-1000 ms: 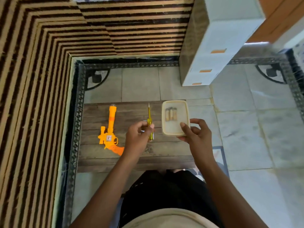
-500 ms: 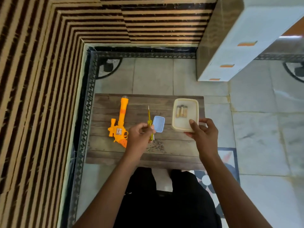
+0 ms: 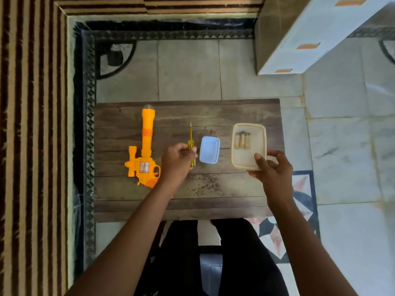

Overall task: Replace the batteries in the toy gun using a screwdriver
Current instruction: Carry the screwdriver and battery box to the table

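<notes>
An orange toy gun (image 3: 144, 152) lies on the left of a dark wooden board (image 3: 213, 189), barrel pointing away from me. My left hand (image 3: 176, 161) is closed around a yellow screwdriver (image 3: 191, 142), whose thin tip points away. A small blue tray (image 3: 209, 149) sits just right of the screwdriver. My right hand (image 3: 271, 169) grips the near corner of a cream plastic tray (image 3: 254, 159) that holds three batteries (image 3: 242, 140) at its far end.
The board rests on a grey tiled floor. A striped brown rug (image 3: 32, 124) runs along the left and far side. A white and brown box-like unit (image 3: 299, 35) stands at the far right. My dark-clothed legs (image 3: 209, 263) are below the board.
The view has shifted downward and closer, so the board sits lower and larger. The blue tray, hidden one second ago, now shows beside the screwdriver. Both hands keep their holds.
</notes>
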`<state>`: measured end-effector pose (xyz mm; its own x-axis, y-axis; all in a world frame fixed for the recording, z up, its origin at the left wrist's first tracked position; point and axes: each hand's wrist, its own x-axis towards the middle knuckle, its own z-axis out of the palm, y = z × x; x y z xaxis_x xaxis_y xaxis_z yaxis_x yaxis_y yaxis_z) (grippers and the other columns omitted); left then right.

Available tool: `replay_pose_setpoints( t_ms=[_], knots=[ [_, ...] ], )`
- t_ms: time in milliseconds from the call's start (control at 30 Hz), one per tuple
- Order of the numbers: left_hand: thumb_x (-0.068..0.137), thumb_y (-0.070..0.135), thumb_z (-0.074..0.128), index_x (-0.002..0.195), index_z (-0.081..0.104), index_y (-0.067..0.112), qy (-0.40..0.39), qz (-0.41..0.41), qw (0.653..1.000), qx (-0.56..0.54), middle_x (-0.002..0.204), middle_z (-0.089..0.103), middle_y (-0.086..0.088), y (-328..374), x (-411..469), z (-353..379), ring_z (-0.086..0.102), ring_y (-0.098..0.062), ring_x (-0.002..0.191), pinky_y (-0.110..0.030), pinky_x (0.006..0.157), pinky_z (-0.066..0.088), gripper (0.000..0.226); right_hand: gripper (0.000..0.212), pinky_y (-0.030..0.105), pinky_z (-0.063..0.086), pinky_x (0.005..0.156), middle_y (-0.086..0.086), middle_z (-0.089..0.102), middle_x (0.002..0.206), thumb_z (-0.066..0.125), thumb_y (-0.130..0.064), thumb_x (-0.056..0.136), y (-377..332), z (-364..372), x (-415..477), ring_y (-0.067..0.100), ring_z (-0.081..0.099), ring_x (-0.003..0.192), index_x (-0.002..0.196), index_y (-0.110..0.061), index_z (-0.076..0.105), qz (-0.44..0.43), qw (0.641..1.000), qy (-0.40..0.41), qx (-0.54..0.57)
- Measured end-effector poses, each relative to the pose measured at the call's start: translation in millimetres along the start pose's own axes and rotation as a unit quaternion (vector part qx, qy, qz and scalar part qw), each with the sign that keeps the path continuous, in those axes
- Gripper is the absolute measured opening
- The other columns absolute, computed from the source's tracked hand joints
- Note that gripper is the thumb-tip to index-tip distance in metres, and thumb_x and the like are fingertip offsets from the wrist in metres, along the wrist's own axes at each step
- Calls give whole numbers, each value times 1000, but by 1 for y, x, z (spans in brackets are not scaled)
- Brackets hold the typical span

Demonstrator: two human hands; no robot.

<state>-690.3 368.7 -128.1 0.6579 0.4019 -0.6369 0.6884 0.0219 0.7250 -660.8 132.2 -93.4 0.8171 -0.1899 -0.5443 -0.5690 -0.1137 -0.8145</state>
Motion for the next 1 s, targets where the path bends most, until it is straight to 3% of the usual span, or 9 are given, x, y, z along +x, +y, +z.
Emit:
replay_pose_setpoints(
  t_ms=[200, 333, 433, 500, 633, 767, 867, 1000],
  knots=[
    [99, 16, 70, 82, 68, 25, 56, 15, 997, 41, 78, 75, -1, -75, 60, 20, 69, -18, 72, -44, 64, 61, 20, 13, 29, 61, 66, 7, 78, 95, 66, -14, 101, 80, 11, 68, 16, 77, 85, 111, -22, 65, -63, 998, 5, 0],
    [100, 14, 69, 83, 67, 27, 102, 55, 992, 39, 75, 73, 7, -113, 91, 33, 69, -7, 66, -38, 59, 60, 22, 11, 39, 61, 73, 11, 78, 95, 66, -20, 102, 128, 31, 103, 19, 76, 88, 112, -26, 67, -115, 993, 12, -14],
    [101, 17, 69, 86, 68, 29, 115, 76, 990, 33, 75, 72, 7, -129, 99, 41, 65, 1, 63, -33, 58, 58, 19, 7, 29, 55, 65, 6, 75, 80, 67, -24, 102, 149, 38, 111, 7, 68, 71, 109, -25, 67, -153, 987, 50, -22],
    [100, 22, 71, 88, 70, 28, 129, 86, 987, 35, 80, 74, 4, -136, 101, 44, 66, -1, 67, -39, 64, 59, 13, 13, 23, 52, 62, 4, 73, 74, 68, -26, 101, 158, 42, 114, 3, 65, 67, 111, -17, 67, -160, 984, 73, -16],
    [99, 28, 72, 96, 73, 21, 146, 107, 983, 40, 87, 75, -2, -145, 102, 46, 70, -16, 76, -48, 69, 61, 8, 15, 44, 63, 70, 7, 77, 84, 69, -29, 100, 171, 48, 119, 13, 74, 79, 108, -17, 69, -176, 979, 100, -17],
    [98, 29, 73, 91, 71, 26, 159, 126, 978, 40, 84, 74, 0, -149, 106, 47, 66, -3, 68, -42, 64, 60, 7, 20, 51, 63, 68, 6, 78, 88, 69, -29, 101, 180, 54, 121, 21, 76, 79, 107, -10, 71, -204, 971, 122, -17],
    [96, 31, 75, 93, 72, 24, 172, 134, 975, 43, 83, 74, 1, -150, 108, 48, 65, -2, 66, -34, 61, 58, 9, 23, 47, 61, 61, 2, 74, 84, 68, -30, 101, 183, 59, 122, 25, 72, 70, 106, -8, 74, -222, 965, 140, -17],
    [96, 32, 75, 88, 73, 28, 174, 150, 972, 42, 80, 75, 3, -150, 112, 48, 68, -2, 68, -39, 65, 60, 10, 27, 26, 52, 52, 5, 72, 79, 67, -30, 102, 189, 61, 125, 11, 66, 55, 105, -4, 74, -236, 962, 138, -11]
  ],
)
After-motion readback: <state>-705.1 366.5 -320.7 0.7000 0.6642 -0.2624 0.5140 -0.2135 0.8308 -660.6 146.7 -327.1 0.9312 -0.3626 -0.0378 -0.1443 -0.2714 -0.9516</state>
